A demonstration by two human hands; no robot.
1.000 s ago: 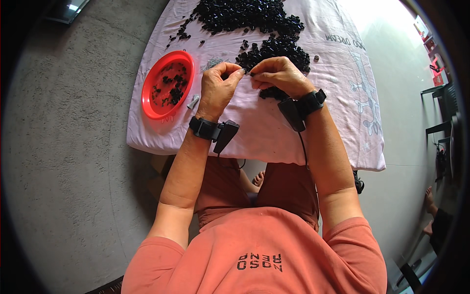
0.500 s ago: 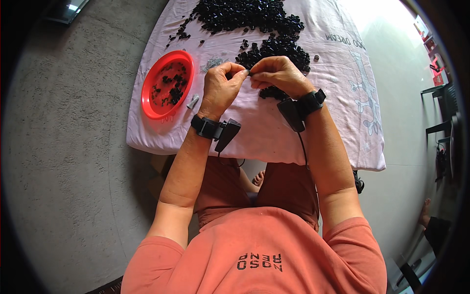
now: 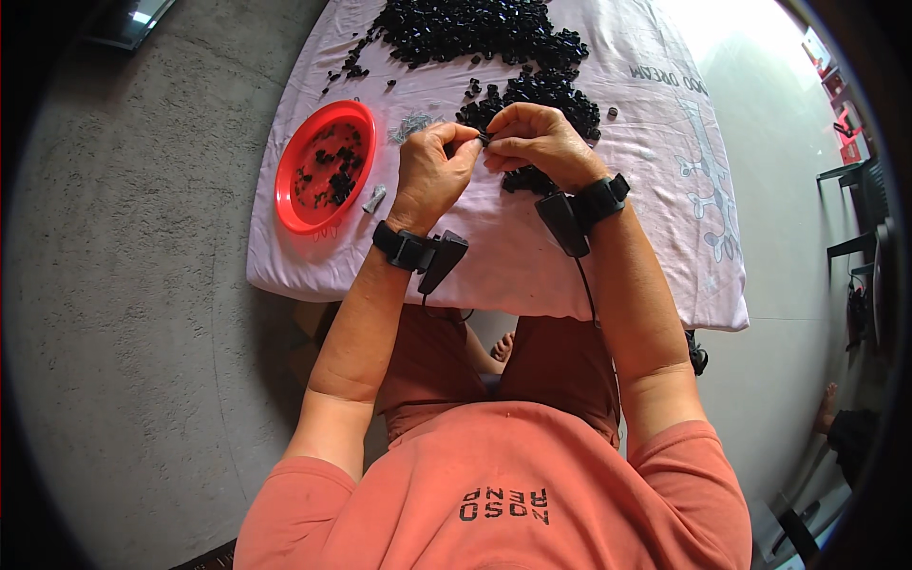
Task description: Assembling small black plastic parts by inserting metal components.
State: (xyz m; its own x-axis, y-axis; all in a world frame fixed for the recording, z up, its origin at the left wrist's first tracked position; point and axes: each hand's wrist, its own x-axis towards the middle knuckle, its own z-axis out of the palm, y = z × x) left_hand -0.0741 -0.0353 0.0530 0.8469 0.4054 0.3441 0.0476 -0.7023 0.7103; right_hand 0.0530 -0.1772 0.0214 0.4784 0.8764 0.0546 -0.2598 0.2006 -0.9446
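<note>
My left hand point(image 3: 429, 178) and my right hand point(image 3: 549, 152) meet over the table with their fingertips close together. Between them is a small black plastic piece point(image 3: 484, 139), pinched from both sides; its exact shape is mostly hidden by the fingers. A heap of similar small black pieces point(image 3: 546, 95) lies just beyond and partly under my right hand. Behind my left hand is a little cluster of thin silvery parts point(image 3: 412, 124). To its left stands a red oval-looking plastic basin point(image 3: 288, 211) with some black pieces in it.
A larger heap of black pieces point(image 3: 465, 28) covers the table's far part. A small grey twisted object point(image 3: 374, 199) lies beside the basin. The pink printed cloth point(image 3: 494, 256) covers the table up to its near edge. Black straps with cabled boxes point(image 3: 443, 262) sit on both wrists.
Both hands stay at nearly the same spot. The right fingertips have shifted slightly, and a little more of the black piece shows between the hands.
</note>
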